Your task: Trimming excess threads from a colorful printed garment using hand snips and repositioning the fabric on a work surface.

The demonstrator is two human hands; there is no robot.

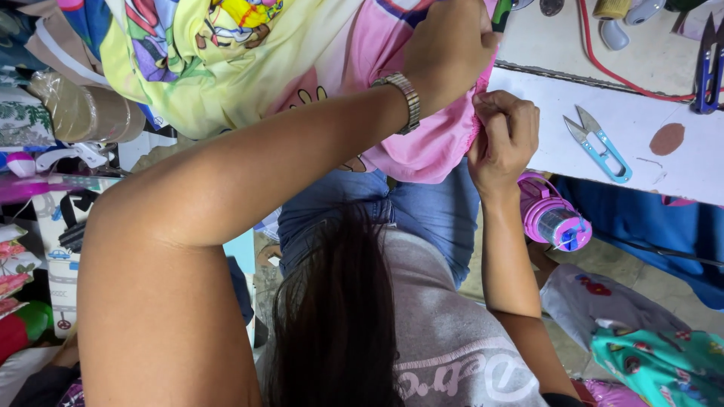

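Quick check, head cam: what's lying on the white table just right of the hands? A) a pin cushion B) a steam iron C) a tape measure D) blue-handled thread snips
D: blue-handled thread snips lie on the white table, apart from the right hand, which pinches the pink fabric along with the left hand.

My one camera, head-worn, looking steeply down past hair and shoulders, very near both hands (483, 98) and pink cloth (422, 143), table (641, 128) edge ahead, floor below
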